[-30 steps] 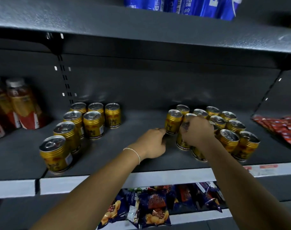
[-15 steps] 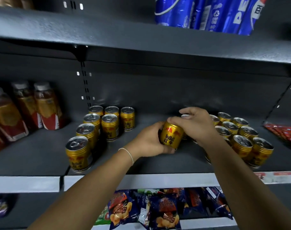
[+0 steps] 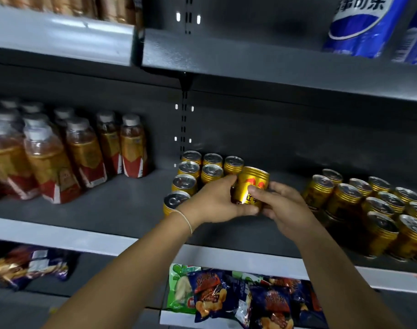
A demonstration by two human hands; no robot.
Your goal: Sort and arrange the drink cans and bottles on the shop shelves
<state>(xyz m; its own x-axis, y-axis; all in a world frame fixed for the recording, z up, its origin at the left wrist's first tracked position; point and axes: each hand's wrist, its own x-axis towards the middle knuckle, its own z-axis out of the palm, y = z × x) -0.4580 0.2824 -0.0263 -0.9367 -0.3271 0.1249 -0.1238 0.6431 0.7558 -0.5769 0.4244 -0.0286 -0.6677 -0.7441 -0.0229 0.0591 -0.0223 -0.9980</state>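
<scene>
A gold drink can [image 3: 251, 184] with red markings is held between both hands, just right of the left group of gold cans [image 3: 198, 172] on the dark middle shelf [image 3: 122, 207]. My left hand [image 3: 217, 201] grips its left side, thumb under its base. My right hand [image 3: 279, 201] grips its right side, thumb across the label. A second, larger group of gold cans [image 3: 373, 210] stands to the right, with a gap between it and my hands.
Amber bottles with white caps [image 3: 67, 153] stand at the left of the same shelf. Blue cola bottles [image 3: 361, 24] sit on the upper shelf at right. Snack packets [image 3: 238, 300] lie on the lower shelf beneath the grey front rail [image 3: 226, 257].
The gold can went from the right group, up in both hands, leftward to beside the left group. The view has swung left and closer.
</scene>
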